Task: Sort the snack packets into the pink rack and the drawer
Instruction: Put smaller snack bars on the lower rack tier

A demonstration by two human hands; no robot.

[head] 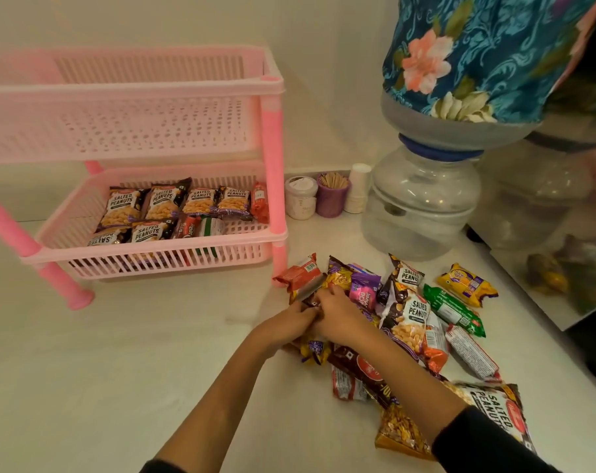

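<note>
Two bare arms reach forward over the white worktop [119, 353], and both hands meet at the near edge of a heap of snack packets [409, 322]. The left hand [286, 324] has its fingers bent round something small where the hands touch, but I cannot tell just what it is. The right hand [337, 312] lies on top of the heap with its fingers curled down into the packets. A red packet [298, 276] sits right in front of the fingertips. A big peanut packet [497, 407] lies close by the right sleeve. Farther back, toward the left, stands the pink rack [272, 148]. Its lower shelf holds rows of peanut packets [160, 206]; its top shelf shows nothing inside. Behind the heap stands a big water bottle [422, 199] under a flowery cloth [477, 52], with a white jar [300, 198], a purple cup [331, 196] and paper cups [358, 186] beside it by the wall.
</note>
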